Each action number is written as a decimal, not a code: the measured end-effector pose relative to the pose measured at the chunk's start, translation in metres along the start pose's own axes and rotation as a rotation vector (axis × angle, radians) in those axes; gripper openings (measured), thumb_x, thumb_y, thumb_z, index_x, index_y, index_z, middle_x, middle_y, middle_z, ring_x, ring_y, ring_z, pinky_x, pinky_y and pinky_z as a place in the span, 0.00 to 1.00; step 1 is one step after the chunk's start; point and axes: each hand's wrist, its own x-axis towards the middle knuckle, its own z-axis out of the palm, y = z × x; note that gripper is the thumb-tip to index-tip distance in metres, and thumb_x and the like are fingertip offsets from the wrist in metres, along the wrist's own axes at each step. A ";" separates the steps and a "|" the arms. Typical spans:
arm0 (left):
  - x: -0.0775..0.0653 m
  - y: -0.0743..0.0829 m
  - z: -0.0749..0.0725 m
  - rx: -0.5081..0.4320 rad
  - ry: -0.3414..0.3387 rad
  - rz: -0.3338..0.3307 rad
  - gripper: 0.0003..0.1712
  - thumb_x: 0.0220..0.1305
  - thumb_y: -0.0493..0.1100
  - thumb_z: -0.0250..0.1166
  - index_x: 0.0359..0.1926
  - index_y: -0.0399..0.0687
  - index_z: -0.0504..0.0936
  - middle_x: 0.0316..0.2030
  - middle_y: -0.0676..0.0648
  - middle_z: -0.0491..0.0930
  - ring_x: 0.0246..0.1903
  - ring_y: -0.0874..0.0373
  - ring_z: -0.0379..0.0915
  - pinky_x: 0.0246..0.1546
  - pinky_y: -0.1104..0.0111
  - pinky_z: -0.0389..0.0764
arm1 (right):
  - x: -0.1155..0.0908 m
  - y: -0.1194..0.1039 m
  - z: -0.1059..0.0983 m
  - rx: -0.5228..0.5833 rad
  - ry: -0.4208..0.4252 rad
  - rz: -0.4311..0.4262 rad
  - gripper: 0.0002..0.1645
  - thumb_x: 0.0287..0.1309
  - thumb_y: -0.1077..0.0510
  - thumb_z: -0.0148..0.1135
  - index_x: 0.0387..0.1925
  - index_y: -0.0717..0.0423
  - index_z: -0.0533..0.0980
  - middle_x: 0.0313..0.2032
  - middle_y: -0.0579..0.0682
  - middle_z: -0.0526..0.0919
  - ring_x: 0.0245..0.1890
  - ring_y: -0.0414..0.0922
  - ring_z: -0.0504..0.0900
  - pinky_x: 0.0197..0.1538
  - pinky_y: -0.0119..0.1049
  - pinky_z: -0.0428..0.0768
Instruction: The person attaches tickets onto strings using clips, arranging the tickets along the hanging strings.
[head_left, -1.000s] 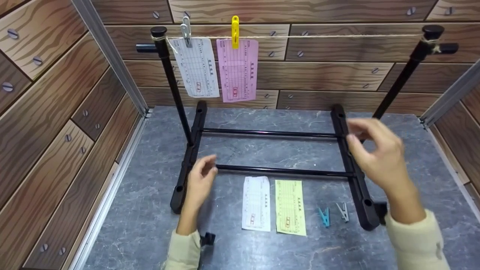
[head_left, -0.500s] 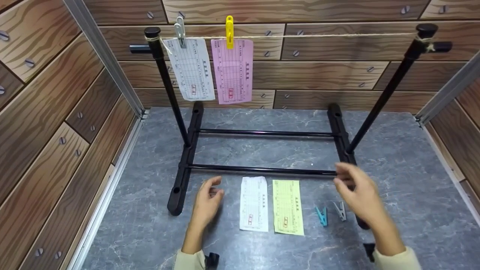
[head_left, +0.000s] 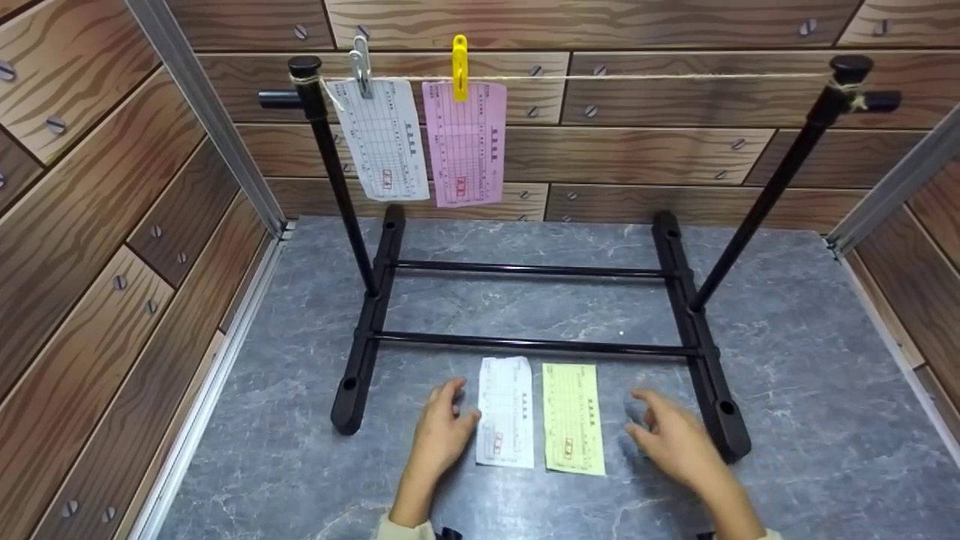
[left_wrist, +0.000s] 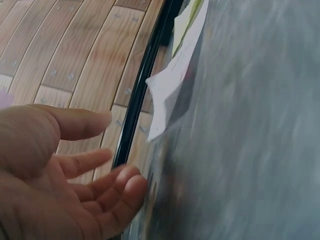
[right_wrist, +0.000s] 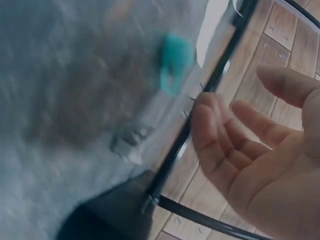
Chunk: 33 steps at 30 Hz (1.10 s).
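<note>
A white printed slip (head_left: 505, 412) and a yellow printed slip (head_left: 572, 420) lie side by side on the grey marbled table. Just left of the white slip is my left hand (head_left: 441, 429), thumb at the slip's edge, fingers loosely bent with nothing in them. My right hand (head_left: 673, 442) hovers right of the yellow slip, thumb and fingers parted around nothing. Below it, the right wrist view shows a teal clothespin (right_wrist: 175, 57) and a grey clothespin (right_wrist: 131, 144), both blurred; the hand hides them from the head view.
A black rack (head_left: 536, 345) stands on the table, a string (head_left: 667, 76) tied between its posts. At the string's left part, a grey clothespin (head_left: 361, 69) holds a white slip (head_left: 382, 142) and a yellow clothespin (head_left: 460, 67) holds a pink slip (head_left: 466, 146). Wood-patterned walls surround the table.
My right hand has come down from beside the right post, moving left over the two loose clothespins. My left hand has moved toward the front and right, up to the white slip.
</note>
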 end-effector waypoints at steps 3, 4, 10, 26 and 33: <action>-0.003 0.005 0.008 0.106 0.009 -0.003 0.32 0.54 0.38 0.73 0.61 0.37 0.77 0.50 0.37 0.78 0.47 0.40 0.76 0.46 0.48 0.77 | -0.001 0.000 0.008 -0.049 -0.048 0.039 0.34 0.56 0.55 0.73 0.62 0.62 0.74 0.37 0.54 0.81 0.37 0.52 0.80 0.38 0.54 0.79; -0.004 0.007 0.011 0.140 0.016 -0.002 0.33 0.54 0.39 0.74 0.61 0.36 0.77 0.50 0.37 0.78 0.48 0.39 0.75 0.47 0.48 0.77 | -0.001 0.000 0.009 -0.061 -0.054 0.045 0.35 0.56 0.54 0.74 0.63 0.62 0.73 0.40 0.57 0.81 0.40 0.55 0.81 0.40 0.56 0.79; -0.008 0.019 0.024 0.294 0.054 0.035 0.39 0.50 0.42 0.78 0.62 0.33 0.75 0.44 0.38 0.74 0.46 0.41 0.72 0.43 0.49 0.78 | 0.001 0.001 0.017 -0.112 -0.061 0.069 0.35 0.54 0.57 0.75 0.62 0.64 0.73 0.50 0.68 0.78 0.51 0.68 0.78 0.49 0.64 0.77; -0.015 0.022 0.037 0.606 0.104 0.181 0.38 0.41 0.35 0.81 0.57 0.36 0.79 0.42 0.35 0.73 0.39 0.41 0.72 0.24 0.54 0.82 | 0.000 0.007 0.020 -0.136 -0.012 -0.051 0.30 0.50 0.69 0.71 0.57 0.63 0.75 0.42 0.60 0.76 0.39 0.60 0.80 0.39 0.58 0.79; -0.018 0.020 0.034 0.565 0.142 0.240 0.36 0.37 0.23 0.70 0.55 0.35 0.80 0.44 0.32 0.73 0.40 0.39 0.71 0.28 0.52 0.82 | 0.001 0.005 0.021 -0.179 -0.030 -0.065 0.28 0.52 0.67 0.71 0.56 0.64 0.75 0.45 0.65 0.80 0.48 0.67 0.79 0.49 0.63 0.77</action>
